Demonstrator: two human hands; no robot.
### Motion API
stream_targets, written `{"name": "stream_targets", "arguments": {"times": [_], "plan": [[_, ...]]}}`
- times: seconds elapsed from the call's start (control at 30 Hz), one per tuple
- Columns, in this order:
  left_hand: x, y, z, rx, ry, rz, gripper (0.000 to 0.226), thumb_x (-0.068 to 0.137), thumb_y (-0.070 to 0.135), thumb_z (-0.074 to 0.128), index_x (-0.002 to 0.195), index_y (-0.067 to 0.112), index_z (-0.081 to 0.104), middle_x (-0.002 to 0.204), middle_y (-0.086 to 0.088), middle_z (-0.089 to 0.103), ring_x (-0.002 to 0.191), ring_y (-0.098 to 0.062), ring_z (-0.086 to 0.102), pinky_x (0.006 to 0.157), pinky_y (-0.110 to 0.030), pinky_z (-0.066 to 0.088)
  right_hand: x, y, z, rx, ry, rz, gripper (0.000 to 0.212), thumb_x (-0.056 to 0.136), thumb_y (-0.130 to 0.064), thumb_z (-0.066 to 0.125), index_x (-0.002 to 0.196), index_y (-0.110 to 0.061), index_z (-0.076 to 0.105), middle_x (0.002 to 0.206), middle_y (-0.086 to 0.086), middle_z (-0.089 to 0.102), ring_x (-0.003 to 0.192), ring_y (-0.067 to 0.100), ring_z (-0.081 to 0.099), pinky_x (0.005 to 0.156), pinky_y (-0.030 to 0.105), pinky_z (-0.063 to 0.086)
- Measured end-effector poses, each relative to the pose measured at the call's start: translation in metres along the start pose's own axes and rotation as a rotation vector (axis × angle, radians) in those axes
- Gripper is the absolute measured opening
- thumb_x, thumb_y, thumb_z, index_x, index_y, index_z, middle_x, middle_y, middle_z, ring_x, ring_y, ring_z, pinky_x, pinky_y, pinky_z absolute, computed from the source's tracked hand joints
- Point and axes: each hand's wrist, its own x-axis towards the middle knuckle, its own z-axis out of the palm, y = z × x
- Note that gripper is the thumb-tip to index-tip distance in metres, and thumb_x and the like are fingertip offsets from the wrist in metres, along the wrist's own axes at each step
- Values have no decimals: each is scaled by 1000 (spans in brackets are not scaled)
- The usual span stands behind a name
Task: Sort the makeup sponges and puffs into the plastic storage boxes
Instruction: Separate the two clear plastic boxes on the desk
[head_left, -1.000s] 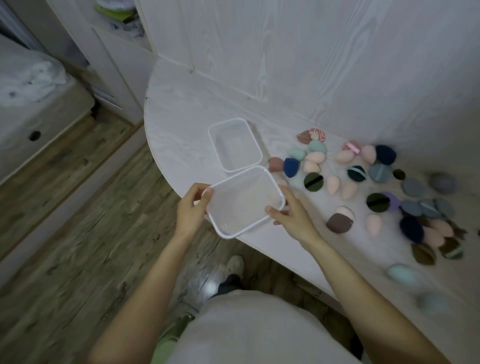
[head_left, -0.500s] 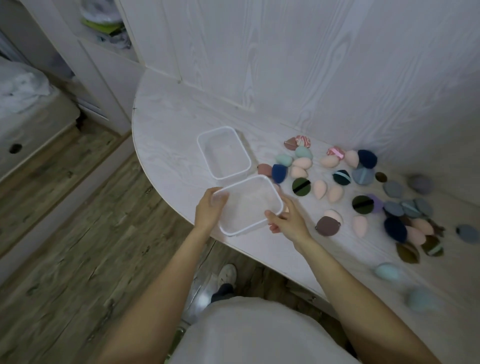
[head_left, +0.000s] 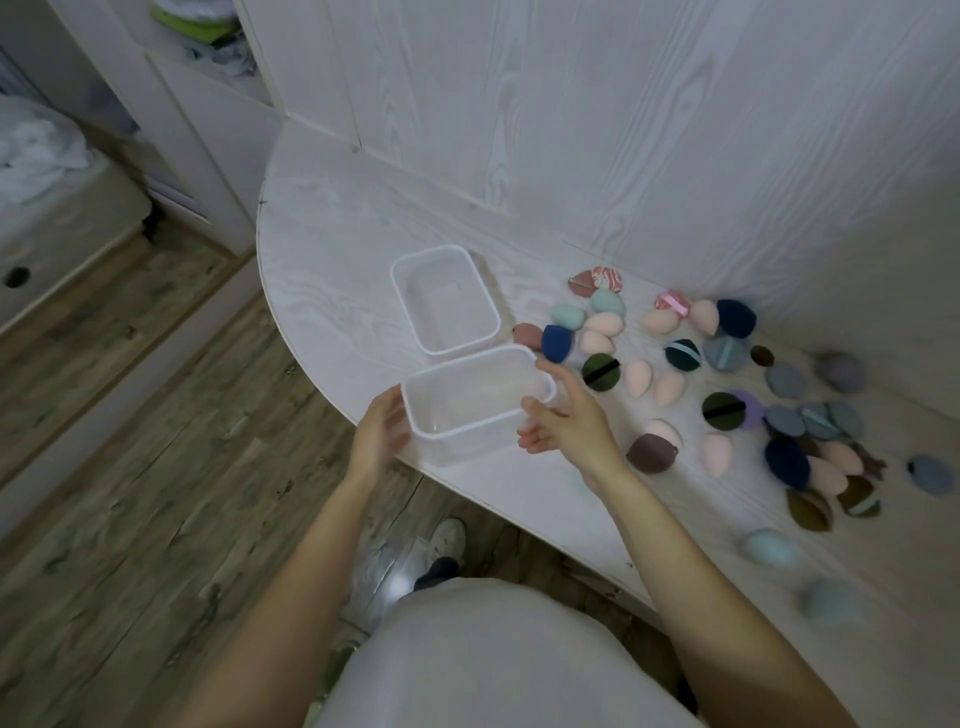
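Both boxes sat ready, the near box (head_left: 475, 402) between her loose, empty left hand (head_left: 378, 441) and right hand (head_left: 563, 415), so picking up a sponge (head_left: 557, 343) probably came next.

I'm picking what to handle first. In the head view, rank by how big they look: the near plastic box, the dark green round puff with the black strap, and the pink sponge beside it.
1. Near plastic box
2. Dark green puff
3. Pink sponge, smallest, though not by much.
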Motion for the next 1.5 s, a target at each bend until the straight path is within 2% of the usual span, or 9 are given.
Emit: {"name": "stream_targets", "arguments": {"times": [0.17,0.33,0.53,0.63,0.77,1.0,1.17,1.37,1.5], "plan": [[3,-3,-16,125,-227,8,55,71,38,64,124,25,58,124,1,61,110,-21,59,92,-39,47,0,-20,-1,204,-97,74,30,94,-17,55,123,-9,53,88,15,70,81,23,71,71,25,57],[4,2,-16,286,-178,81,59,80,8,65,134,26,48,131,6,53,116,-16,54,91,-36,49,24,-45,-4,393,-144,-33,38,88,-5,61,124,-9,49,103,17,68,97,27,67,82,33,55],[9,10,-14,278,-122,42,61,80,-6,62,132,23,51,125,1,53,111,-18,53,86,-35,51,96,-64,4,-325,236,-183,17,92,-26,57,106,-18,62,70,1,66,67,15,60,69,31,49],[12,11,-18,284,-126,35,61,79,-5,63,132,24,52,122,3,55,110,-17,55,86,-34,52,120,-67,4,-639,317,-177,30,93,-36,54,115,-18,64,96,7,69,88,22,61,79,31,46],[16,13,-24,233,-86,47,60,79,-6,61,131,25,54,122,0,59,108,-19,58,79,-30,51,143,-62,20,-605,283,-145,33,93,-28,55,124,-17,59,116,9,65,106,26,58,92,31,41],[23,26,-20,356,6,128,58,82,-5,58,134,17,49,125,0,56,109,-18,56,78,-28,49,150,-67,38,-542,207,-212,51,93,-15,55,141,-16,38,82,-6,46,83,12,46,88,23,41],[21,29,-18,492,-7,149,58,81,4,65,135,16,47,124,-1,57,108,-19,56,86,-33,50,137,-51,23,-629,287,-314,52,90,-5,52,140,-15,41,99,1,43,86,11,42,76,9,29],[12,42,-18,698,170,257,47,85,24,65,129,17,51,121,1,58,99,-14,58,85,-33,48,115,-35,15,-568,298,-277,43,89,-9,56,131,-15,50,105,4,45,85,12,47,83,23,44],[-3,57,-8,616,234,389,20,90,24,56,110,22,59,97,15,62,88,-5,59,79,-23,47,98,-25,8,-522,244,-259,34,90,-10,55,124,-13,56,117,10,51,92,17,54,88,27,46]]}}
